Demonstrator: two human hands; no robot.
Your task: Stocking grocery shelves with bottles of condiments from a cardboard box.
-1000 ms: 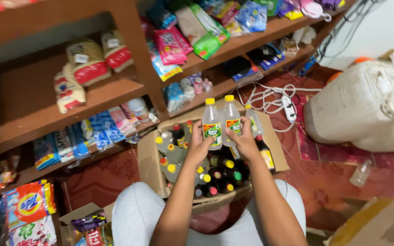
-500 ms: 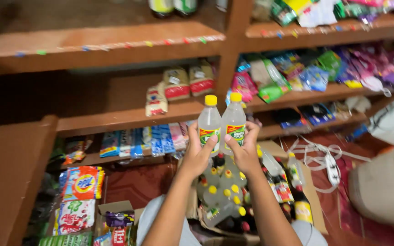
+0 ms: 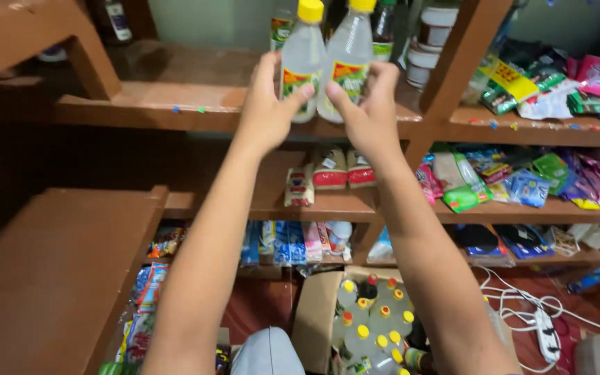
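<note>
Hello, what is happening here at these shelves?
A person is holding two clear plastic bottles with yellow caps, one in each hand, raised in front of the top wooden shelf. The left hand grips the left bottle and the right hand grips the right bottle. Down on the floor, an open cardboard box holds more yellow-capped bottles. The other shelves carry colourful packets.

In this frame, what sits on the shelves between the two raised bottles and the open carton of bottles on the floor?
In the head view, below the two bottles come small red-and-white packets on the middle shelf, then blue sachets on the lower shelf, just above the carton.
</note>
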